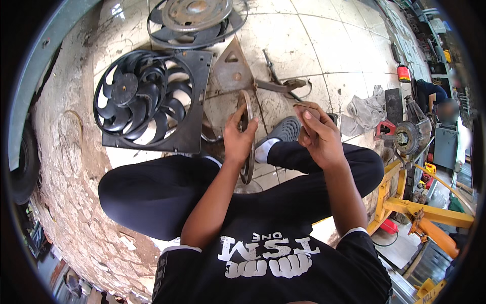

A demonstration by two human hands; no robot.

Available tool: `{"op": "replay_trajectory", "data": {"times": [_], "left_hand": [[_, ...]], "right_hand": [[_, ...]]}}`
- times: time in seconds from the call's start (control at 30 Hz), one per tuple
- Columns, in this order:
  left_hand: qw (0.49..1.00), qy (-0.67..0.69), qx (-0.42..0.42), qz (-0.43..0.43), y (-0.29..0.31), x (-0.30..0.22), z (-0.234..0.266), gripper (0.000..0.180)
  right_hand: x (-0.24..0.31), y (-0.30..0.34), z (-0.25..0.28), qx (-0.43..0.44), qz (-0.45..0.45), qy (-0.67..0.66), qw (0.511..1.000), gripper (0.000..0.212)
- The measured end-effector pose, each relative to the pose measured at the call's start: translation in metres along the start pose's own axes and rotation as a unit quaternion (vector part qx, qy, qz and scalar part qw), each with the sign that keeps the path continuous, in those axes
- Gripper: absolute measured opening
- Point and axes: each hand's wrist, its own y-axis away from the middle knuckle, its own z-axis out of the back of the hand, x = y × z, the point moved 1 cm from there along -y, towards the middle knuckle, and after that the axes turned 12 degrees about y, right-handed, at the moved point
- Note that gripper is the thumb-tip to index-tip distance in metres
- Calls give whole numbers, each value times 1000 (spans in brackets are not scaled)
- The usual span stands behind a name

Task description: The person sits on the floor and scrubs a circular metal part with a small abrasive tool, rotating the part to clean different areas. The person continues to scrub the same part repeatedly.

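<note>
My left hand is closed round a worn round metal disc, which stands nearly on edge above my crossed legs. Its face is seen almost side-on, so I cannot tell whether it is a plate or a ring. My right hand is raised to the right of the disc, apart from it, with thumb and fingers pinched together. Something small and brownish may show at those fingertips; I cannot make it out. Beyond my hands lie a rusty triangular metal plate and a metal lever-like part on the tiles.
A black radiator fan in its shroud lies at the left. Farther off, another fan carries a rusty round plate. At the right are a grey rag, a hub assembly, a yellow frame and a person.
</note>
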Motion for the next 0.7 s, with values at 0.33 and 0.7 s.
{"op": "replay_trajectory", "data": {"times": [0.33, 0.7], "left_hand": [[955, -256, 68, -134, 1, -59, -11, 59], [916, -297, 178, -204, 1, -71, -14, 57]], "right_hand": [[-37, -39, -14, -56, 32, 50, 997, 24], [-51, -32, -21, 109, -126, -182, 969, 22]]}}
